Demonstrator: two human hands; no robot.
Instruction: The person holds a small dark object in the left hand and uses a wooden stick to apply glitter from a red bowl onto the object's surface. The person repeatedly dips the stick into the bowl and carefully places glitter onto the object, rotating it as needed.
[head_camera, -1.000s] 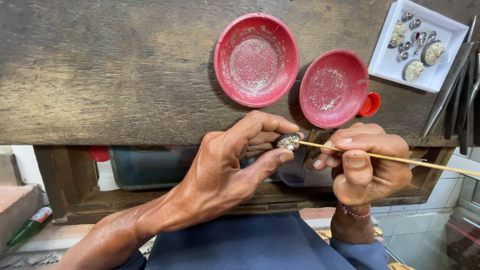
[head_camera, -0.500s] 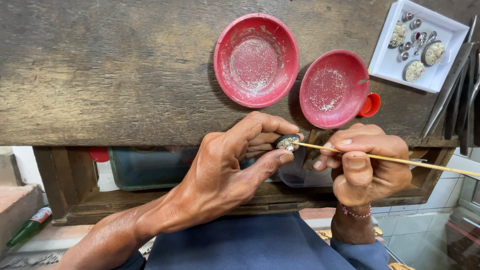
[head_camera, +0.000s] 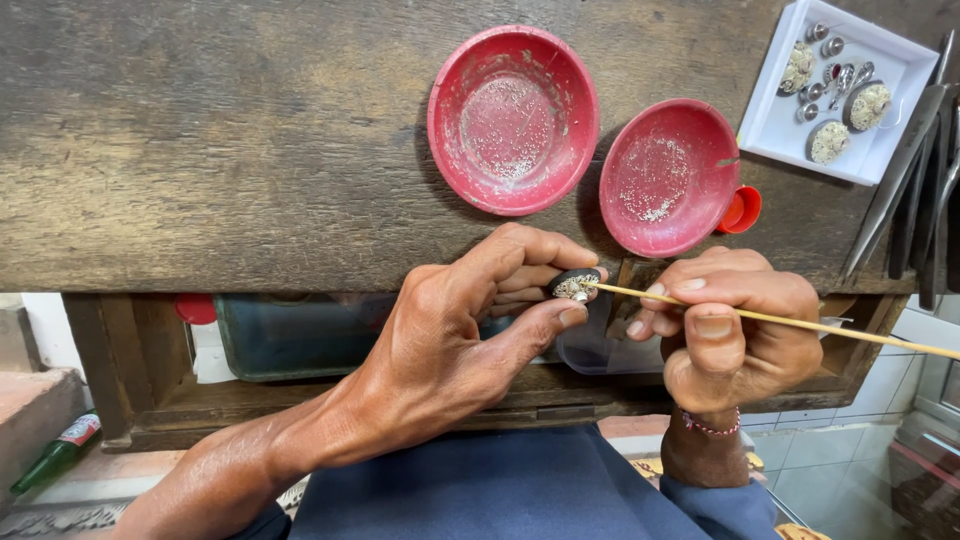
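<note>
Left hand (head_camera: 440, 350) pinching small stone-set piece (head_camera: 574, 287) at desk (head_camera: 200, 150) edge. Right hand (head_camera: 735, 335) fingers closed on thin stick (head_camera: 800, 324), tip touching piece. Nothing shifted since second ago: steady placing work. Beyond: two red bowls (head_camera: 513, 118), white tray (head_camera: 780, 125).

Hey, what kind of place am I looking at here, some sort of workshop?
Probably a small jewellery workbench. The left hand pinches a small stone-studded piece while the right hand works it with a thin stick. Red bowls hold tiny grains, and a white tray holds similar metal pieces.
</note>
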